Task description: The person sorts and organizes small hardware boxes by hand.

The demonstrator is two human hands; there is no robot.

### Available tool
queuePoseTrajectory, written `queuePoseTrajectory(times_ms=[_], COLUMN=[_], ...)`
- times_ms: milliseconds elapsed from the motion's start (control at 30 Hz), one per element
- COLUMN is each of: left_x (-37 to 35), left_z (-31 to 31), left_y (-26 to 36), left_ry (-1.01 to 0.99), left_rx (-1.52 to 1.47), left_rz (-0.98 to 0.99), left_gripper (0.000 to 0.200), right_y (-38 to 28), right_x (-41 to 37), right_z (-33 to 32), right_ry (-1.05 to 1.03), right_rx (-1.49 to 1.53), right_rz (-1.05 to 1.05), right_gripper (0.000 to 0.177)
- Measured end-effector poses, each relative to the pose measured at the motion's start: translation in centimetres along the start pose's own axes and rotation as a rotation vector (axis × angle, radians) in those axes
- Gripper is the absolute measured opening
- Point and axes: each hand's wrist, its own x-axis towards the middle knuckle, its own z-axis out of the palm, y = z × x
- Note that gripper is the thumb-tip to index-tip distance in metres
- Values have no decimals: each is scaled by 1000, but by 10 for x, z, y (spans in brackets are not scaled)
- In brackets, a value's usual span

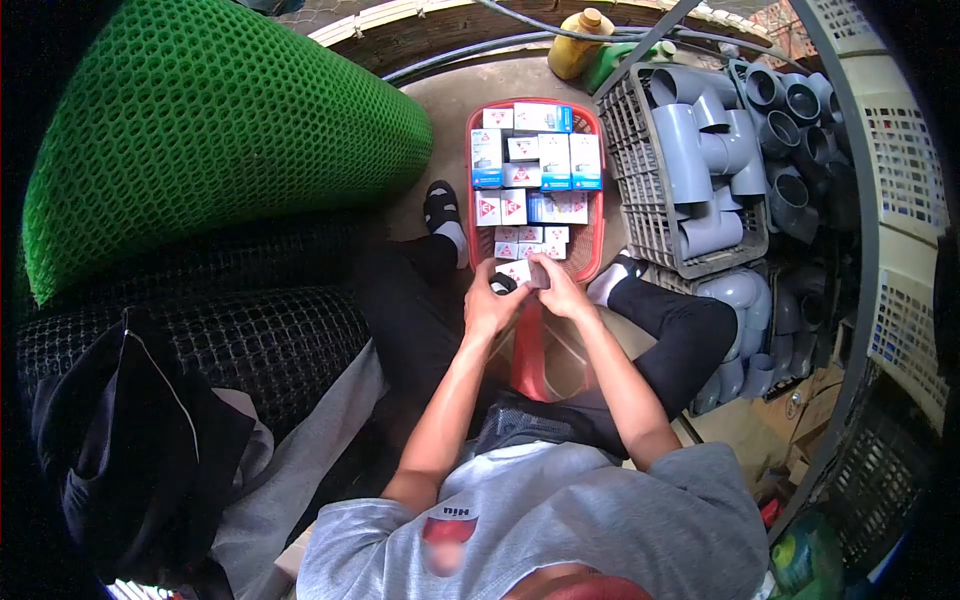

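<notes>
A red plastic basket point(474, 250) stands on the floor between the feet, holding several small white boxes with red triangle marks point(513, 207) and several taller blue-and-white boxes point(555, 160). At its near end, both hands hold a small white box point(514, 270). My left hand point(491, 302) has its fingers bent round the left side of the box, with a small black thing at the fingers. My right hand point(558, 291) pinches at the right end, where a brownish patch shows. A red strip point(529, 350) hangs below the hands.
A roll of green mesh point(230, 120) lies at the left, above black netting point(210, 340). Grey crates point(630, 170) of grey pipe fittings point(682, 150) stand at the right. A yellow jug point(575, 50) and a green one point(612, 66) are beyond the basket.
</notes>
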Motion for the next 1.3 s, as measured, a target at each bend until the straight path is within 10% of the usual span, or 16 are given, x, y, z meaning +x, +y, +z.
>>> queuePoseTrajectory(times_ms=[300,433,833,1300], left_x=[-8,-6,-7,0], left_z=[-4,-6,-4,2], left_y=[20,18,5,16], left_ry=[-163,-113,-23,-111], left_rx=[239,175,117,63], left_rz=[-96,-98,-98,-132], left_gripper=[72,67,66,66], right_y=[-24,-24,158,211], right_x=[-12,-15,121,145], right_z=[5,8,8,29], right_ry=[120,128,622,426], right_rx=[-102,66,-89,249], right_rz=[-275,-97,694,533], right_gripper=[59,88,71,50])
